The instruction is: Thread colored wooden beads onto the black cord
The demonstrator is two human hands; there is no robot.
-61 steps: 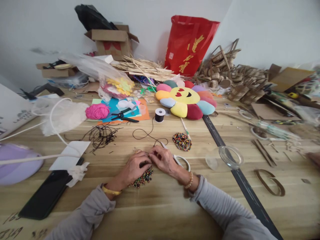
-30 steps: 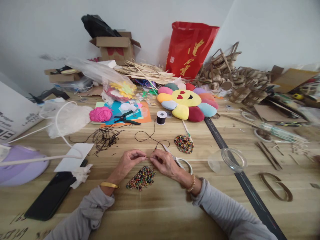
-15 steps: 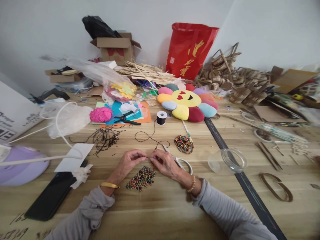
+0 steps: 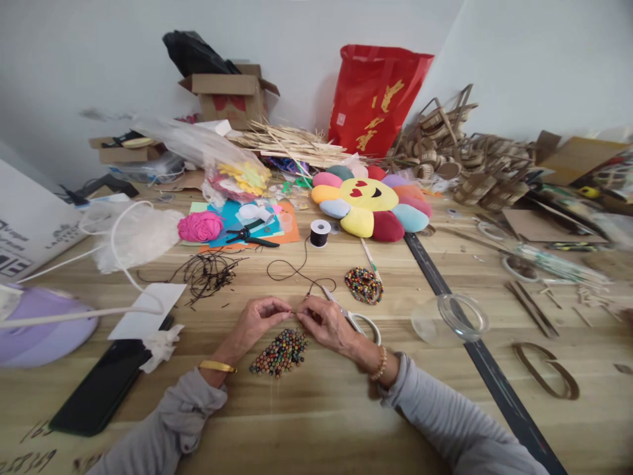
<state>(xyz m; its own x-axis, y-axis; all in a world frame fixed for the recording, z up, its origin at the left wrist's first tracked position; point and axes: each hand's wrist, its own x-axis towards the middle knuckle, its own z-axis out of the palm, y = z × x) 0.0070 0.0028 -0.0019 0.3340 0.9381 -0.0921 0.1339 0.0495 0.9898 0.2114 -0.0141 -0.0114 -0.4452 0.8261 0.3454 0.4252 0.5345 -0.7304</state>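
Observation:
Fingertips of my left hand (image 4: pixel 263 320) are pinched together just above a pile of small multicoloured beads (image 4: pixel 281 353); something tiny is between them, too small to make out. Close beside it, my right hand (image 4: pixel 326 323) is closed on a thin black cord (image 4: pixel 295 271), which loops across the table from a spool (image 4: pixel 320 233). White-handled scissors (image 4: pixel 366 327) lie partly under my right hand. A coiled string of beads (image 4: pixel 364 285) rests behind them.
A tangle of black cord pieces (image 4: pixel 208 269) lies at the left, near pliers (image 4: pixel 246 235) and pink yarn (image 4: pixel 200 227). A flower cushion (image 4: pixel 370 201) is at the back, a clear round container (image 4: pixel 459 318) at the right, and a black phone (image 4: pixel 99 389) at the front left.

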